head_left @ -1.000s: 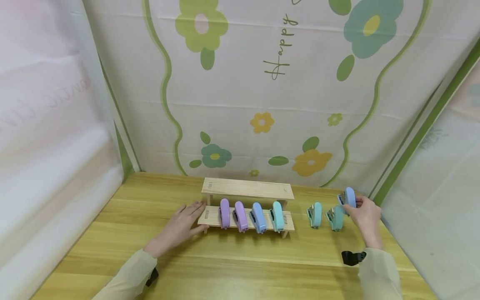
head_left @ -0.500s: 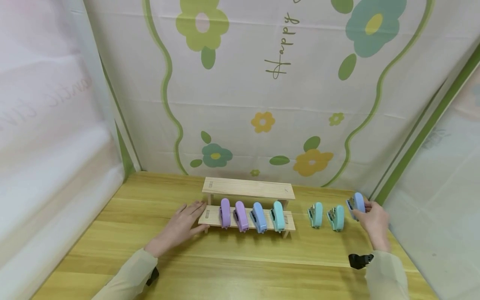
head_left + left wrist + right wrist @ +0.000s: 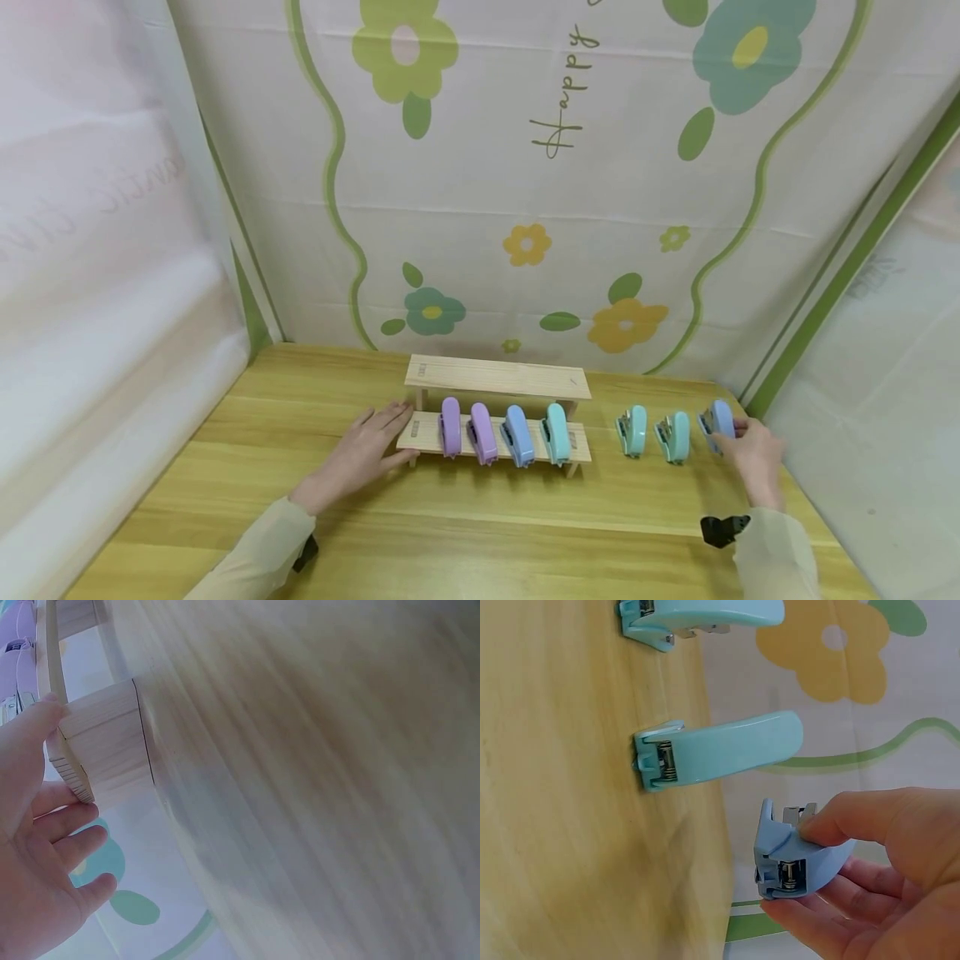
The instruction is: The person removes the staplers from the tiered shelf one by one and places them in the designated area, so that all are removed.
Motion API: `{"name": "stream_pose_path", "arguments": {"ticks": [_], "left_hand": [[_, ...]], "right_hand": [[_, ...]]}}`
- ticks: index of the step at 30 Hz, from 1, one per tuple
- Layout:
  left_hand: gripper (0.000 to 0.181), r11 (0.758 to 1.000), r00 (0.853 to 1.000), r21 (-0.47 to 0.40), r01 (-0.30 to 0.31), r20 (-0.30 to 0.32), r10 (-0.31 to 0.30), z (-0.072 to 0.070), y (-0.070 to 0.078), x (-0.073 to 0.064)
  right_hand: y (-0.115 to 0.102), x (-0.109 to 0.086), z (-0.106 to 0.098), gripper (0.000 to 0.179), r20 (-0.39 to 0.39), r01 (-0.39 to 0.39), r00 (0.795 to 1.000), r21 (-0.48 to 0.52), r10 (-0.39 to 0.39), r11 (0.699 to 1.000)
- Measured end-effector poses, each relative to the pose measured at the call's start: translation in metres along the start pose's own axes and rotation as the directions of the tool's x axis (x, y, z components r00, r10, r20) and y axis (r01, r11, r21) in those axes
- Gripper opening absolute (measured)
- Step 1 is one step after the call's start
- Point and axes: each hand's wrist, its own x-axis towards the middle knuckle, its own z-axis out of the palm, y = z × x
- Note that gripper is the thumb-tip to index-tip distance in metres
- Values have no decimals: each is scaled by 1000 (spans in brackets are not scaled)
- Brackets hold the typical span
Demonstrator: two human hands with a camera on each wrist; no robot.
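Observation:
At the right, my right hand (image 3: 752,458) pinches a light blue stapler (image 3: 722,423) between thumb and fingers. The right wrist view shows its hinge end and spring, with my thumb on one side and fingers on the other. Left of it, two mint green staplers (image 3: 633,432) (image 3: 675,437) stand on the table. My left hand (image 3: 358,454) holds the left end of a two-tier wooden rack (image 3: 495,377); in the left wrist view the thumb is on the near edge of the lower board (image 3: 69,765) and fingers on the far side.
Along the rack's lower tier stand two purple staplers (image 3: 450,427) (image 3: 482,433), a blue stapler (image 3: 517,435) and a mint stapler (image 3: 556,433). A flowered cloth (image 3: 450,183) hangs behind the wooden table (image 3: 450,533), with cloth walls on both sides.
My right hand has carried the blue stapler to the right and down, beside the two mint staplers. The left hand stays at the rack's end.

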Motion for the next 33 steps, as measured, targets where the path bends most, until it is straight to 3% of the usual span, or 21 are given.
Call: {"name": "stream_pose_path", "arguments": {"ticks": [7, 21, 33], "left_hand": [[72, 1000, 1000, 6, 11, 26, -11, 2, -2, 0], [73, 1000, 999, -13, 23, 46, -23, 1, -1, 0], [73, 1000, 999, -11, 21, 43, -20, 1, -1, 1]], "right_hand": [[8, 2, 5, 47, -31, 3, 1000, -14, -3, 1000], [25, 6, 14, 50, 8, -35, 999, -33, 35, 999], [29, 9, 20, 45, -12, -9, 1000, -34, 9, 999]]}}
